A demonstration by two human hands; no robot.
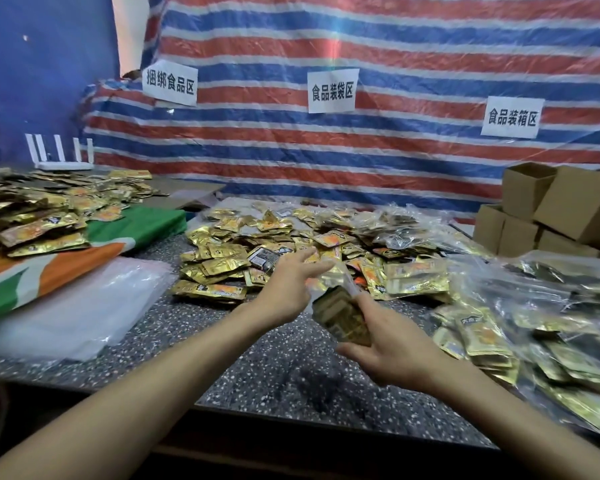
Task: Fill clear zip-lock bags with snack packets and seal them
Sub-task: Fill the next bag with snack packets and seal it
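R hand (392,355) grips part-full zip bag (340,315); L hand (284,289) fingers (300,259) open, packets (222,258) just ahead. Risk: bag tips, spills.

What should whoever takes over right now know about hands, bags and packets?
Left hand: open, stretched toward the heap of loose gold foil snack packets.
Right hand: grips a clear zip-lock bag partly filled with packets; it looks unsealed.
Done: filled clear bags piled on the right.
Left: top up and seal this one; flat stack of empty clear bags lies at left.
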